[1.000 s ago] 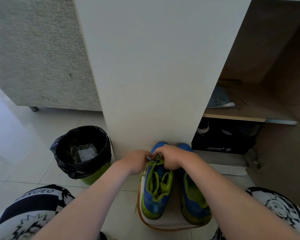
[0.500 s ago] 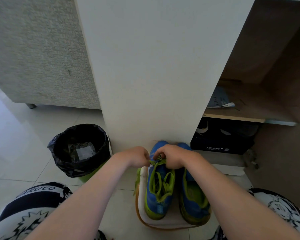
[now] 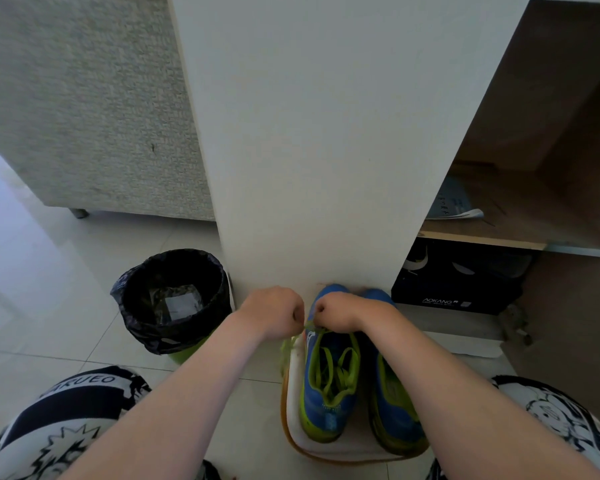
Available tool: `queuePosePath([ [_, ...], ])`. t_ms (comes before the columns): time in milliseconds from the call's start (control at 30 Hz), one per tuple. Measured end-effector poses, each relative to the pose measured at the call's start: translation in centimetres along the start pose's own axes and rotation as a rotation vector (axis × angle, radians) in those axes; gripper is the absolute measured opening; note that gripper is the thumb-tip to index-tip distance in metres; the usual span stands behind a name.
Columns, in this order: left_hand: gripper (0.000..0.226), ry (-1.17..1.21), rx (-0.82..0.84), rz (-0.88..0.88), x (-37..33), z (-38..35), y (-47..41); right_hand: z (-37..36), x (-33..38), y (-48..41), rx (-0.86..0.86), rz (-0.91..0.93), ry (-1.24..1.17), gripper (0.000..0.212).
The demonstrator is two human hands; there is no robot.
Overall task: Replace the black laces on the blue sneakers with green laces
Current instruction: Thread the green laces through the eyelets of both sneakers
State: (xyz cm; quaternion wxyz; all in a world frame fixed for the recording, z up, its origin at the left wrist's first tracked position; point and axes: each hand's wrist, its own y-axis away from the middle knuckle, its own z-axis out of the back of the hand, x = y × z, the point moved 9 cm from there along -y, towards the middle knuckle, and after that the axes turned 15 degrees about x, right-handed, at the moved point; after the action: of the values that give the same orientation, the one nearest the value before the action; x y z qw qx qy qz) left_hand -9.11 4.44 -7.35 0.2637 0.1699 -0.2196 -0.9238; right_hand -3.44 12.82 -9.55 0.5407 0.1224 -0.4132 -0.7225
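At the foot of a white cabinet panel (image 3: 319, 150), the blue sneakers (image 3: 326, 403) stand on a white pad (image 3: 293, 386), toes against the panel, apparently to steady them for lacing. Beside it, a bin (image 3: 136, 323) with a black liner holds what looks like a clear packet (image 3: 177, 304). The left hand (image 3: 274, 313) and right hand (image 3: 340, 311), curled and nearly touching, pinch the green lace (image 3: 340, 362) at the left sneaker's toe-end eyelets, seemingly drawing it even. No black lace shows.

my left hand (image 3: 272, 313) pulls left, clear of my right hand (image 3: 340, 311), green lace (image 3: 309, 326) stretches between my fists, loose end now trails beside the laced sneaker (image 3: 326, 410)
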Motion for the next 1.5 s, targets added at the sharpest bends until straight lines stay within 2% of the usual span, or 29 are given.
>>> queuePosePath([
  [133,0.02,0.109,0.379,0.064,1.1,-3.3,-0.2,0.2,1.4,0.5,0.008,0.04,0.121,0.022],
  [200,0.027,0.079,0.475,0.09,1.4,-4.2,-0.1,1.0,1.9,1.0,-0.039,0.058,0.15,0.018],
  [267,0.03,0.093,0.438,0.079,0.8,-3.8,-0.4,2.4,1.7,1.4,-0.128,0.091,0.038,0.011],
  [300,0.028,0.192,0.411,0.052,0.3,-3.6,-0.6,2.9,1.8,1.7,-0.155,0.128,-0.009,0.011],
  [367,0.029,0.477,0.366,-0.006,-0.7,-2.9,-0.8,3.5,1.8,2.6,-0.175,0.215,-0.157,0.022],
  [400,0.029,0.607,0.351,-0.015,-1.0,-2.6,-0.7,3.7,1.3,3.1,-0.2,0.234,-0.317,0.03],
  [467,0.026,0.817,0.312,0.018,-1.1,-2.1,-0.6,3.8,0.2,3.5,-0.253,0.221,-0.497,0.042],
  [600,0.021,1.162,0.156,0.082,-0.6,-0.7,-0.6,3.7,-0.5,4.2,-0.314,0.246,-0.577,0.048],
  [733,0.022,1.434,0.169,0.008,-1.8,-0.5,-0.8,4.1,-1.3,4.9,-0.363,0.288,-0.646,0.046],
  [867,0.03,1.613,0.131,-0.075,-2.8,0.6,-0.8,4.1,-2.1,4.7,-0.383,0.286,-0.678,0.043],
  [1033,0.012,1.714,-0.055,-0.2,-2.3,3.6,-0.7,3.7,-2.5,4.5,-0.363,0.323,-0.769,0.041],
  [1133,0.01,1.708,-0.181,-0.233,-2.2,5.4,-0.3,4.0,-2.9,4.5,-0.371,0.319,-0.79,0.033],
  [1233,0.016,1.523,-0.292,-0.175,-2.3,7.0,0.3,4.9,-4.0,5.0,-0.472,0.269,-0.797,0.007],
  [1300,0.02,1.315,-0.293,-0.161,-2.8,8.0,0.6,5.6,-4.8,5.9,-0.583,0.251,-0.765,0.031],
  [1400,0.024,1.052,-0.136,-0.216,-5.0,8.5,0.9,6.7,-4.1,7.0,-0.637,0.409,-0.712,0.068],
  [1433,0.024,0.962,-0.084,-0.235,-5.6,8.6,1.0,6.9,-3.8,7.1,-0.611,0.473,-0.733,0.069],
  [1500,0.026,0.824,-0.045,-0.262,-6.3,9.1,1.4,7.1,-3.1,7.0,-0.551,0.555,-0.751,0.047],
])
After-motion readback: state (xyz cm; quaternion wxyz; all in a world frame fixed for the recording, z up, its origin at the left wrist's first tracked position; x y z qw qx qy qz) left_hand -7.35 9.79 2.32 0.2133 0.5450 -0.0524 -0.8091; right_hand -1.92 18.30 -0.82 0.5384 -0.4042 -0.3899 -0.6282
